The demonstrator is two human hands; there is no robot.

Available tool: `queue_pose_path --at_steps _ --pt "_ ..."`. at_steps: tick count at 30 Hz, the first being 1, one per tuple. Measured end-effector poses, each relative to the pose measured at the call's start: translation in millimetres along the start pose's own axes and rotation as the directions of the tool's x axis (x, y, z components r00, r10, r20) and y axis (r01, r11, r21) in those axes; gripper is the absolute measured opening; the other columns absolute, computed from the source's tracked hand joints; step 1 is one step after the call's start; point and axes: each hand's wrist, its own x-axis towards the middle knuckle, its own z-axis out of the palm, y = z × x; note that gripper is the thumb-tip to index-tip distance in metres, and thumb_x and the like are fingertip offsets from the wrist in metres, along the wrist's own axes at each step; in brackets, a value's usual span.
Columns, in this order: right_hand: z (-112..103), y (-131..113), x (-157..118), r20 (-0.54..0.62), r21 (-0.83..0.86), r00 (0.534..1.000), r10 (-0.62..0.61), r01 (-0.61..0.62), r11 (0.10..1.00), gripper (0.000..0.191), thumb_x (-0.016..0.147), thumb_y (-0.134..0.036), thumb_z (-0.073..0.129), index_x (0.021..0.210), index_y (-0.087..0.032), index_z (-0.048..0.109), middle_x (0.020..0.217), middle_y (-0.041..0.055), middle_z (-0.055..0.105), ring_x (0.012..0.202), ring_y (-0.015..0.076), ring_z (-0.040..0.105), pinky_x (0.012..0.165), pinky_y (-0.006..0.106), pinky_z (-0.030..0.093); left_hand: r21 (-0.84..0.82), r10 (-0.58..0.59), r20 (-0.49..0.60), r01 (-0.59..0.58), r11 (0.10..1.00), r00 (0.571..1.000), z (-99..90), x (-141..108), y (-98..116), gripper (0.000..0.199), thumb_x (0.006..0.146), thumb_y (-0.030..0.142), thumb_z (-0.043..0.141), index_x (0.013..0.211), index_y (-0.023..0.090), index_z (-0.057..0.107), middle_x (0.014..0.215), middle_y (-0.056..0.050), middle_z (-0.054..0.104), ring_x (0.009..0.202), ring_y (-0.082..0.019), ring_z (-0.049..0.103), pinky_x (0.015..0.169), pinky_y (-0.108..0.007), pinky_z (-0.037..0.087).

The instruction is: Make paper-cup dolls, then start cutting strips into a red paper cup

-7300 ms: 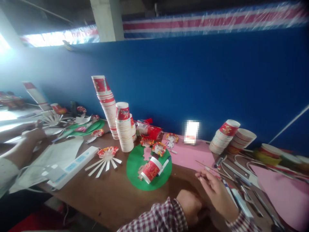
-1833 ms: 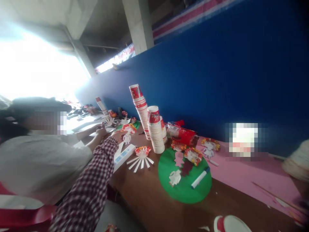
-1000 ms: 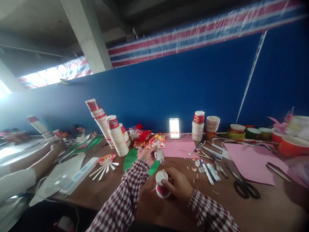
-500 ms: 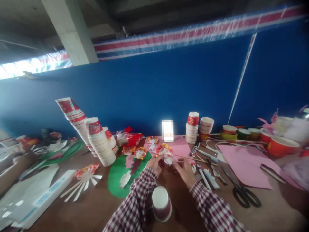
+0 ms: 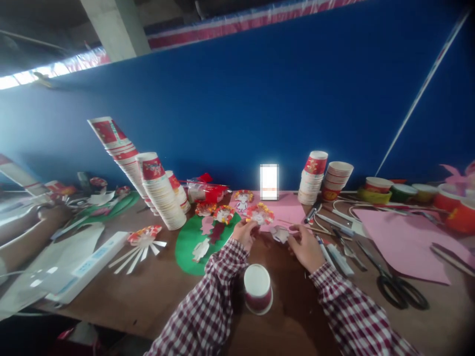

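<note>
My left hand (image 5: 245,234) has its fingers closed on the lower left edge of a paper flower (image 5: 260,214) with a red and yellow rim. A small whitish paper cutout (image 5: 281,234) is pinched in my right hand (image 5: 305,247), to the right of the flower. An upside-down paper cup (image 5: 257,289) stands between my forearms. Left of my left hand, a green paper sheet (image 5: 185,247) bears pink, dark red and white cutouts, with more flower rings at its top edge.
Tall cup stacks (image 5: 163,198) lean at the left, and shorter stacks (image 5: 310,183) stand at the back right. Black-handled scissors (image 5: 401,291), pens and pink paper (image 5: 404,242) lie at the right. Another person's arm (image 5: 33,237) is at the far left, near a white box (image 5: 89,269).
My right hand has moved right with the whitish cutout, which is now apart from the flower in my left hand. The camera view has tilted down and shifted.
</note>
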Motion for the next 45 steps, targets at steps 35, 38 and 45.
queue_pose_path --at_steps 35,38,45 --pt "19.1 -11.7 -4.7 0.245 0.638 0.956 0.164 -0.286 0.715 0.025 0.067 -0.038 0.068 0.069 -0.017 0.055 0.058 -0.0043 0.052 0.052 0.0075 0.046 0.045 0.017 0.03 0.015 -0.116 0.267 0.116 0.993 0.957 9.1 -11.6 -23.0 0.03 0.056 0.016 0.08 0.082 0.011 0.067 0.073 -0.005 0.068 0.06 -0.011 0.061 0.056 -0.02 0.047" --pt "20.9 -8.2 -3.3 0.233 0.645 0.958 0.165 -0.279 0.712 0.025 0.069 -0.038 0.067 0.069 -0.017 0.054 0.056 -0.0051 0.05 0.05 0.0068 0.044 0.044 0.017 0.029 0.023 -0.104 0.297 0.102 0.995 0.949 10.2 -13.7 -22.8 0.031 0.056 0.014 0.079 0.084 0.012 0.067 0.077 -0.005 0.069 0.064 -0.012 0.062 0.061 -0.021 0.049" --pt "20.7 -7.8 -2.9 0.212 0.654 0.964 0.159 -0.261 0.71 0.025 0.07 -0.039 0.066 0.069 -0.017 0.055 0.056 -0.0051 0.05 0.051 0.0065 0.044 0.044 0.017 0.03 0.012 -0.088 0.312 0.089 0.996 0.946 8.2 -9.7 -25.6 0.031 0.055 0.016 0.08 0.082 0.01 0.067 0.069 -0.004 0.067 0.061 -0.011 0.062 0.058 -0.02 0.049"
